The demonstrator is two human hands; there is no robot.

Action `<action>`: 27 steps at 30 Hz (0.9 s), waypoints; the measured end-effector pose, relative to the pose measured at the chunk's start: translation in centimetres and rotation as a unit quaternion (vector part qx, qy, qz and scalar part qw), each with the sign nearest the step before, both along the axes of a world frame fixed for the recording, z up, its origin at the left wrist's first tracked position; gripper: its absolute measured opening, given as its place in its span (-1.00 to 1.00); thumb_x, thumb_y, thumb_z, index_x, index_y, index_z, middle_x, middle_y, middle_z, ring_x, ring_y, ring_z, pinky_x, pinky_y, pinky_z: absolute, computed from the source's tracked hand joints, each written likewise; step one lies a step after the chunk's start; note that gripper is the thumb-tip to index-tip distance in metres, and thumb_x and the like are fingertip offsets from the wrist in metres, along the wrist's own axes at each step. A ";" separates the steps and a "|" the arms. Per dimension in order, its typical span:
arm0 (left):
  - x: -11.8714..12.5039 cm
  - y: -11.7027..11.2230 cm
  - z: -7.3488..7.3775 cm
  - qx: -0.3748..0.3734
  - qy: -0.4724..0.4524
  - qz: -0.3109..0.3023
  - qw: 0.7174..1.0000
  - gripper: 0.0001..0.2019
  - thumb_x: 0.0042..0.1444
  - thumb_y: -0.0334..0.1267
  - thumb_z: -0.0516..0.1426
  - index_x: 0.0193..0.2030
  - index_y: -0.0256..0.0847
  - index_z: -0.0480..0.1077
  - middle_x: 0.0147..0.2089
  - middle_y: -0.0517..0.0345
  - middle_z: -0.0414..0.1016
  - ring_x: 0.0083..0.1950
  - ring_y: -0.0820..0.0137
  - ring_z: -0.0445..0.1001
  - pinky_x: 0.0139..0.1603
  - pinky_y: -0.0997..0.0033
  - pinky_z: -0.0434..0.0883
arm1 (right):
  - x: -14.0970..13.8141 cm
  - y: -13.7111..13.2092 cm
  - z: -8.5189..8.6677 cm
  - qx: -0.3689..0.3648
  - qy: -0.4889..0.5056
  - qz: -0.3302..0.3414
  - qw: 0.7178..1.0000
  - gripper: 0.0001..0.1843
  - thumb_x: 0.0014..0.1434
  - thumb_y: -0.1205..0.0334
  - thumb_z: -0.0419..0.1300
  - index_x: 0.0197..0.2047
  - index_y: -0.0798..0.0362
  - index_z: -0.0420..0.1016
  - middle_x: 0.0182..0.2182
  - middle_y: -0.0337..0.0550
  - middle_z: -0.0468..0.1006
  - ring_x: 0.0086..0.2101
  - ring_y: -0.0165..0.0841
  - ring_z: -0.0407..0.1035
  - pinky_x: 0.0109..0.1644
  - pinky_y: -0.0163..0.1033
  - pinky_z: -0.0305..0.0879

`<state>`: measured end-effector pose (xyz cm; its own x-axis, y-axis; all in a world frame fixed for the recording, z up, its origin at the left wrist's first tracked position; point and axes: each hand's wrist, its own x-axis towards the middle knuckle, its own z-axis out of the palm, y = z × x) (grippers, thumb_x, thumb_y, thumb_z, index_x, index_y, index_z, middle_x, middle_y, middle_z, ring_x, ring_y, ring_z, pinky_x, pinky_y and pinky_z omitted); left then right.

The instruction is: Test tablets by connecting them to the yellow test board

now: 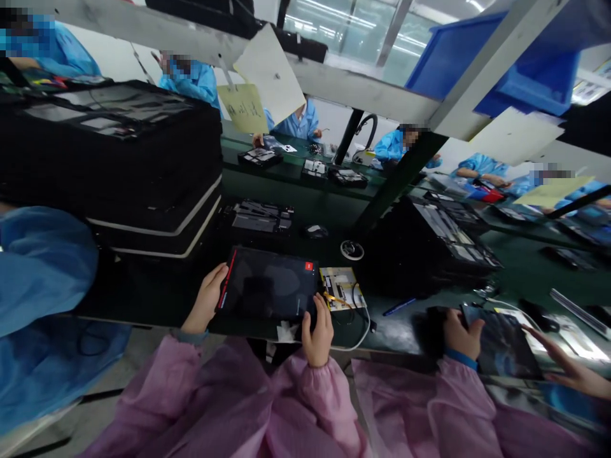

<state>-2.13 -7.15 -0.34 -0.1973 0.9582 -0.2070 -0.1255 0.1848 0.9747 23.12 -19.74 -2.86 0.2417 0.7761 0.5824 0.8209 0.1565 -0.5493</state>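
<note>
A tablet with a dark screen lies tilted in front of me, a red square at one corner and red markings along its left edge. My left hand grips its left edge. At the lower right corner, my right hand holds the tablet with thumb and fingers around the edge. Just right of the tablet sits a yellow-edged board with a cable and an orange strip. A scrap of white material shows below the tablet's front edge.
Tall black trays stand stacked at left, another black stack at right. A mouse-like dark object, a tape roll and a blue pen lie on the bench. A co-worker's hand holds another tablet at right.
</note>
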 end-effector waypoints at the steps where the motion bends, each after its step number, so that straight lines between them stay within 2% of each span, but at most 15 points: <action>1: 0.0 0.0 0.0 -0.002 0.004 0.002 1.000 -0.43 -0.05 0.14 0.21 -0.01 -0.26 0.46 0.03 -0.06 0.54 0.05 0.17 0.51 0.06 0.25 0.44 | -0.1 0.0 0.0 -0.002 0.006 -0.002 1.000 -0.55 0.30 0.27 0.00 0.25 0.05 0.20 0.16 0.10 0.36 0.15 -0.11 0.28 0.15 0.12 0.35; 6: 0.0 -0.4 0.5 -0.029 0.006 0.020 0.999 -0.50 -0.01 0.08 0.21 -0.01 -0.21 0.47 0.06 -0.02 0.52 0.09 0.19 0.49 0.09 0.24 0.42 | 0.2 0.0 0.6 -0.027 0.031 0.015 0.999 -0.59 0.30 0.27 0.00 0.21 0.08 0.23 0.17 0.12 0.32 0.18 -0.17 0.23 0.21 0.07 0.28; 11: 0.1 -0.7 1.1 -0.049 -0.010 0.045 0.998 -0.48 -0.09 0.08 0.26 -0.05 -0.21 0.49 0.00 0.00 0.55 0.06 0.17 0.49 0.06 0.25 0.43 | 1.1 -0.5 1.3 -0.076 0.037 0.065 0.994 -0.50 0.28 0.23 0.04 0.27 0.06 0.15 0.22 0.10 0.24 0.23 -0.17 0.16 0.26 0.07 0.22; 15: 0.2 -0.5 0.9 -0.060 -0.004 0.067 0.996 -0.52 -0.09 0.04 0.27 -0.07 -0.20 0.51 -0.01 0.02 0.55 0.06 0.18 0.49 0.09 0.25 0.41 | 1.7 -1.2 1.3 -0.104 0.038 0.097 0.989 -0.47 0.27 0.23 0.06 0.29 0.03 0.12 0.25 0.07 0.20 0.25 -0.17 0.11 0.28 0.07 0.18; 22: 0.0 -0.8 0.7 -0.085 0.014 0.085 0.993 -0.50 -0.09 0.05 0.27 -0.04 -0.18 0.50 0.07 0.04 0.51 0.17 0.18 0.41 0.23 0.22 0.30 | 1.8 -1.5 1.3 -0.098 0.044 0.098 0.989 -0.50 0.26 0.24 0.06 0.26 0.01 0.17 0.23 0.08 0.22 0.22 -0.15 0.16 0.24 0.07 0.24; 27: -0.2 -0.9 0.5 -0.092 0.011 0.081 0.992 -0.47 -0.14 0.08 0.30 -0.04 -0.16 0.50 0.00 0.08 0.55 0.09 0.20 0.47 0.16 0.27 0.36 | 1.9 -1.8 1.5 -0.103 0.033 0.096 0.989 -0.54 0.26 0.27 0.05 0.23 0.02 0.21 0.21 0.08 0.26 0.19 -0.16 0.19 0.21 0.05 0.27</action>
<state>-2.32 -8.02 0.19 -0.3528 0.8599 -0.3688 -0.1463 0.3386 0.9295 25.06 -21.54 -1.31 0.1101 0.9122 0.3947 0.7477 0.1856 -0.6376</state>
